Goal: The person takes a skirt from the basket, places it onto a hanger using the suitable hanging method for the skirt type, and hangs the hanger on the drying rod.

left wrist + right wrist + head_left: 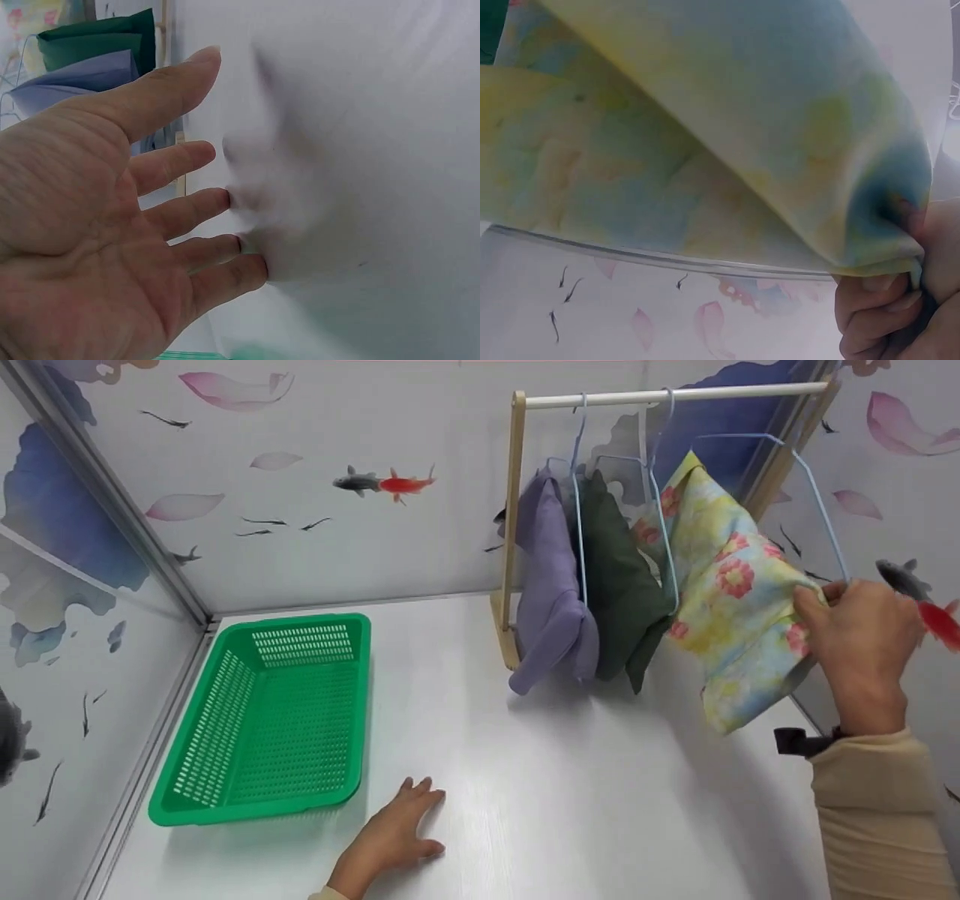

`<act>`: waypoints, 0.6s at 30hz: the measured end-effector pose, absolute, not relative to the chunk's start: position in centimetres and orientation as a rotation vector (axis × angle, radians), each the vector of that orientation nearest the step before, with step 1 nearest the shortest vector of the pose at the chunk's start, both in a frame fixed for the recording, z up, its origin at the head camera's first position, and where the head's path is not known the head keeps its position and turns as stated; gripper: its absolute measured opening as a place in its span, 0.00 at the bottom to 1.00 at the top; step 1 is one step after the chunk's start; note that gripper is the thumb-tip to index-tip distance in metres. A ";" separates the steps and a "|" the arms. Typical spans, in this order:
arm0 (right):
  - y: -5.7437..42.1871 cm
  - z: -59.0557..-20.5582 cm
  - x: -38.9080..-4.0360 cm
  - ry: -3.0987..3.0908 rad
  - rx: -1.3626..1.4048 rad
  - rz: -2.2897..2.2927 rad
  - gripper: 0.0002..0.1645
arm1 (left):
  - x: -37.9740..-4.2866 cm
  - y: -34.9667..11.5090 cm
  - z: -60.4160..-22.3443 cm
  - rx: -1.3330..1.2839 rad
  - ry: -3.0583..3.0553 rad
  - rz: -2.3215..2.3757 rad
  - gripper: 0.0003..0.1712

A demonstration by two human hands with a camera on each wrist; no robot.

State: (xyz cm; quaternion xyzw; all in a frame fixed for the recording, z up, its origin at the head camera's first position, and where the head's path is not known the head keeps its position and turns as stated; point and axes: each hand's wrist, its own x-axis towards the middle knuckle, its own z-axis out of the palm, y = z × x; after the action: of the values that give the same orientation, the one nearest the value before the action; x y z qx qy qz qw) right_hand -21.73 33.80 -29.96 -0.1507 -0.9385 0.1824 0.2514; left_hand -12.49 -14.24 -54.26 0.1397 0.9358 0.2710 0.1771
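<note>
My right hand (862, 649) pinches the near corner of a yellow and blue floral cloth (750, 577), beside the lower end of a light blue wire hanger (817, 495). Whether the fingers also hold the wire I cannot tell. In the right wrist view the folded floral cloth (705, 150) fills most of the picture, its corner bunched between thumb and curled fingers. My left hand (394, 829) holds nothing, fingers spread low over the white table (525, 810). The left wrist view shows the left hand (127, 210) palm visible, fingertips at the table surface.
A purple cloth (551, 585) and a dark green cloth (615, 577) hang on wire hangers from a rack (517, 472) with wooden ends and a white rod. On the left stands a green plastic basket (360, 697). Printed walls enclose the table.
</note>
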 end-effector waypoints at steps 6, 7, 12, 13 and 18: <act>33.8 -28.7 -25.4 -2.601 -0.413 0.543 0.33 | -12.5 -13.8 -54.4 0.394 2.674 0.753 0.43; 33.8 -28.7 -25.9 -2.604 -0.404 0.551 0.33 | -12.4 -13.8 -54.4 0.390 2.673 0.751 0.43; 34.1 -29.7 -28.4 -2.582 -0.380 0.581 0.26 | -12.2 -14.0 -54.0 0.416 2.683 0.741 0.41; 34.2 -29.9 -28.9 -2.577 -0.378 0.585 0.25 | -12.2 -14.0 -53.9 0.425 2.686 0.740 0.41; 34.3 -30.4 -31.1 -2.590 -0.378 0.587 0.25 | -12.4 -14.0 -53.6 0.433 2.682 0.738 0.39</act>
State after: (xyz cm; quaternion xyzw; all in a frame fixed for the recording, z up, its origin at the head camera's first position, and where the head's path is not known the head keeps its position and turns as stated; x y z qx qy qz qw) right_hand -31.05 34.28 -30.41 -0.1372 -0.9402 0.2132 0.2276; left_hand -12.39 -13.98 -53.60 0.1516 0.9401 0.2585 0.1626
